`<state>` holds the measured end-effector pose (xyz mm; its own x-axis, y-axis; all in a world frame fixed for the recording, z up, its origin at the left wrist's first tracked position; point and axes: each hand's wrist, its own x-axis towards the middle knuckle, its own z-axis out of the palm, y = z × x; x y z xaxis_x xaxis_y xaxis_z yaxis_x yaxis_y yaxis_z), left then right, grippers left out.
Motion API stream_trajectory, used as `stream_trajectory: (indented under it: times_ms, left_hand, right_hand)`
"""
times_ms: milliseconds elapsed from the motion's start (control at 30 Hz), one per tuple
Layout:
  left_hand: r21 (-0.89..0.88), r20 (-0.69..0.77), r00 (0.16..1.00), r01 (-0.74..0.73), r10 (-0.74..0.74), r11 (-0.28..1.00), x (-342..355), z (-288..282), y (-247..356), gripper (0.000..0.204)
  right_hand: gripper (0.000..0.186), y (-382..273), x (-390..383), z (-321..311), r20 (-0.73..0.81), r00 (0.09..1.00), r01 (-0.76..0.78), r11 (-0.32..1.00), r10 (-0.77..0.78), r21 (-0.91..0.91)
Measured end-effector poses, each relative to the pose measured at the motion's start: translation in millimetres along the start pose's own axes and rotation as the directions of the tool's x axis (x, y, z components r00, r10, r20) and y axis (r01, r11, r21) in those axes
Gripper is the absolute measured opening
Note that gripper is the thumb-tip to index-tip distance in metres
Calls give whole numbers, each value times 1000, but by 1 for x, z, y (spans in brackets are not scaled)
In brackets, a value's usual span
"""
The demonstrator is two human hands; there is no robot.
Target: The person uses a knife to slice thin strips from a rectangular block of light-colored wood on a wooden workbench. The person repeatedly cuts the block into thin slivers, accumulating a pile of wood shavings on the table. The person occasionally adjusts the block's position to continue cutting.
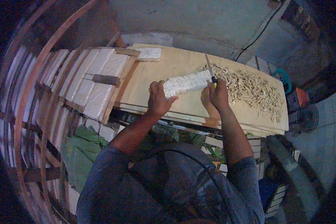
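Note:
A long whitish block (187,83), scored crosswise into many thin slices and like tempeh in look, lies at a slant on the pale wooden board (183,61). My left hand (159,100) is closed round its left end, thumb on the near side. My right hand (218,93) grips a knife (209,64) by its dark and yellow handle at the block's right end. The narrow blade points up and away. Whether its edge touches the block I cannot tell. Beside my right hand spreads a heap of small beige strips (255,89).
A smaller white block (150,54) sits at the board's back left. On a wooden rack of pale slabs (95,61) at left lies a two-pronged tool with a brown handle (105,79). Green sheets (80,153) lie lower left. A wall (198,26) stands behind the board.

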<state>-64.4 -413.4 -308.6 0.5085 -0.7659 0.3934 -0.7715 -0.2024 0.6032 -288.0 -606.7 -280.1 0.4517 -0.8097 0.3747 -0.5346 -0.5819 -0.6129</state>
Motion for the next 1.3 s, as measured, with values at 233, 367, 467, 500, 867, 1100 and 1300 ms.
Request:
stream_trajectory:
  times_ms: [233,367,467,500,867,1100,1300]
  left_hand:
    - [70,24,999,-28,26,997,2,-11,12,93]
    - [88,-15,1000,-16,17,996,3,-12,-1,92]
    - [65,-18,1000,-1,3,998,9,-22,-10,91]
    - [51,-8,1000,3,-2,999,11,-25,-13,90]
    - [95,-209,977,52,-31,994,14,-39,-58,94]
    - [47,-246,899,385,-363,922,27,-59,-93,95]
    - [-225,17,869,484,-494,845,59,-58,-130,90]
  right_hand:
    - [31,24,15,21,67,998,-2,1000,1,5]
    - [16,42,18,32,3,997,-82,980,83,183]
    - [11,44,16,46,1,984,-167,925,177,340]
    - [10,39,17,50,3,981,-183,914,195,362]
    - [8,-57,-5,89,126,930,-345,696,347,630]
    - [21,-141,11,135,173,938,-340,706,300,621]
    - [27,-121,20,192,136,969,-247,742,208,624]
